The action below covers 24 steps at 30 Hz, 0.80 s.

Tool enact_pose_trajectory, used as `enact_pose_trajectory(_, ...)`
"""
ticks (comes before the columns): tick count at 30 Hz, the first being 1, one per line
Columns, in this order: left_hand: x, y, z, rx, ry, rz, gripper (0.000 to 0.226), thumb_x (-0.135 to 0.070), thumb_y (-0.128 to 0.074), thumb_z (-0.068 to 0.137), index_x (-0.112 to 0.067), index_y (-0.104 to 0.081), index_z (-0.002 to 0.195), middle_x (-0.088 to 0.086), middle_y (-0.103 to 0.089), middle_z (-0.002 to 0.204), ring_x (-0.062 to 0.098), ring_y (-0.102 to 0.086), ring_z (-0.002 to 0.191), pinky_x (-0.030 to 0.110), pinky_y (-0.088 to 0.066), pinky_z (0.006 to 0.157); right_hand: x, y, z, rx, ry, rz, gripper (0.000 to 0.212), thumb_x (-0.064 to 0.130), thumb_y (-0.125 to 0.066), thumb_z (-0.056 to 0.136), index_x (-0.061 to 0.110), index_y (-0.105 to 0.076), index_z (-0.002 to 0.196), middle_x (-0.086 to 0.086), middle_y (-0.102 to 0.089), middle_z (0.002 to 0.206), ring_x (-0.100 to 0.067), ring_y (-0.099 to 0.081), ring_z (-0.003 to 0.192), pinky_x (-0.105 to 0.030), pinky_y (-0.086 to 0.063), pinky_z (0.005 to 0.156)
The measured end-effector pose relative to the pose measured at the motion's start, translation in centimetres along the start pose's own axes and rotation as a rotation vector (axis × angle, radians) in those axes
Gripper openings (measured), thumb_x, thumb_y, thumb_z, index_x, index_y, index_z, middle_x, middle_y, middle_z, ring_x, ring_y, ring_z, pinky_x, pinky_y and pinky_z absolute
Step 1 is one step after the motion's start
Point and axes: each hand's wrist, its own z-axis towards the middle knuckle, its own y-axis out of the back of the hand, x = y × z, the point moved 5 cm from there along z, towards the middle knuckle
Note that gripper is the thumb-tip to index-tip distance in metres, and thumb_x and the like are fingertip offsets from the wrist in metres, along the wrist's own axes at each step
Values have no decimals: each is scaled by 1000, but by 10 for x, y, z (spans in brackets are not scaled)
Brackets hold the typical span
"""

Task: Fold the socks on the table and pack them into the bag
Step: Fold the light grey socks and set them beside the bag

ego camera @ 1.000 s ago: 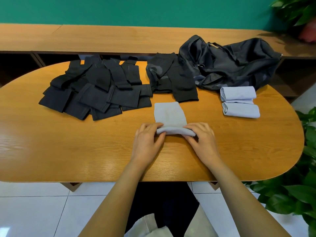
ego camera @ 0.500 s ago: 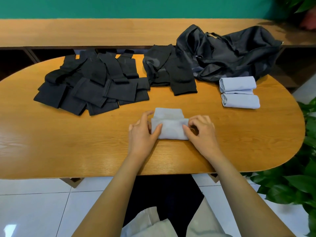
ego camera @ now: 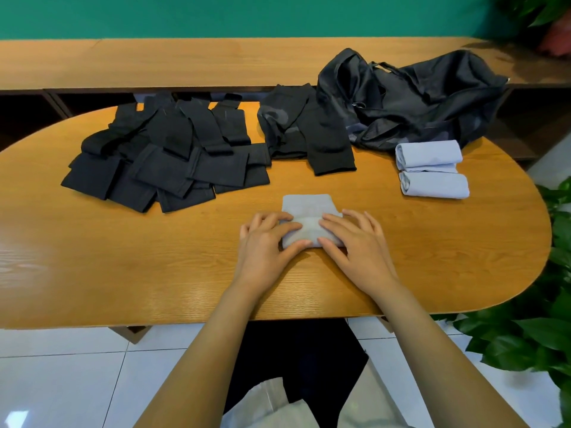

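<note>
A light grey sock (ego camera: 309, 208) lies partly rolled at the middle of the wooden table (ego camera: 123, 257). My left hand (ego camera: 267, 242) grips the roll's left end, thumb under its near edge. My right hand (ego camera: 355, 242) grips the right end the same way. Two folded light grey socks (ego camera: 431, 168) lie stacked at the right. Behind them slumps the black bag (ego camera: 417, 97). A heap of flat black socks (ego camera: 167, 156) covers the far left, and a smaller pile of black socks (ego camera: 306, 134) lies beside the bag.
A long wooden bench (ego camera: 185, 63) runs behind the table against a green wall. Green plants (ego camera: 543, 335) stand at the table's right end. The table's near edge is just below my wrists, with white floor tiles underneath.
The sock roll has grown as both hands rolled it away from me; less flat sock shows beyond it. My fingers now lie over the top of the roll.
</note>
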Motion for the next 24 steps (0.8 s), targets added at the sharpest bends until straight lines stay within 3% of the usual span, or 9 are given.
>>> enact_pose_trajectory(4,1,-4,2,38,6,32,57,-61,-65,78,-32,-61,128,-15,-54,133,11,-38,121,29,-23,91,-3,2,1,-13,-47,40,59,64,-35,90,29,-60,131,15,-51,141,-10,-30,136,-30,-14,112)
enact_pose_trajectory(8,3,-2,0,0,40,-15,57,-54,-66,83,-30,-54,133,-13,-57,129,10,-40,117,27,-25,89,-5,4,1,-15,-82,116,56,58,-57,87,31,-53,136,16,-47,142,-7,-27,137,-24,-12,108)
enact_pose_trajectory(12,4,2,0,-34,91,-104,59,-59,-55,85,-29,-51,136,-15,-59,121,6,-42,112,26,-25,89,-6,6,0,-43,-93,185,58,49,-65,86,30,-50,138,17,-47,136,-7,-31,132,-33,-23,112)
enact_pose_trajectory(15,1,8,-2,-79,119,-152,61,-63,-51,84,-29,-50,136,-17,-56,108,3,-44,106,25,-26,89,-11,9,-2,-94,-163,284,50,35,-65,90,31,-50,137,17,-47,116,-11,-41,117,-37,-37,101)
enact_pose_trajectory(18,1,13,-4,-142,117,-230,62,-67,-48,84,-29,-53,131,-16,-58,87,2,-52,88,26,-30,89,-15,9,-2,-108,-240,379,49,40,-60,91,36,-46,138,12,-52,111,-15,-48,111,-35,-41,94)
enact_pose_trajectory(22,2,13,-6,-176,85,-222,48,-53,-61,85,-27,-57,125,-11,-57,70,3,-54,74,26,-35,85,-20,9,-3,-155,-250,434,49,49,-59,88,33,-48,133,12,-57,83,-11,-56,86,-43,-47,91)
enact_pose_trajectory(24,-1,13,-5,-191,28,-134,42,-42,-68,87,-25,-59,124,-12,-55,81,7,-51,81,30,-37,80,-22,10,-3,-187,-251,388,48,49,-59,88,29,-51,131,13,-54,90,-10,-50,89,-43,-47,87)
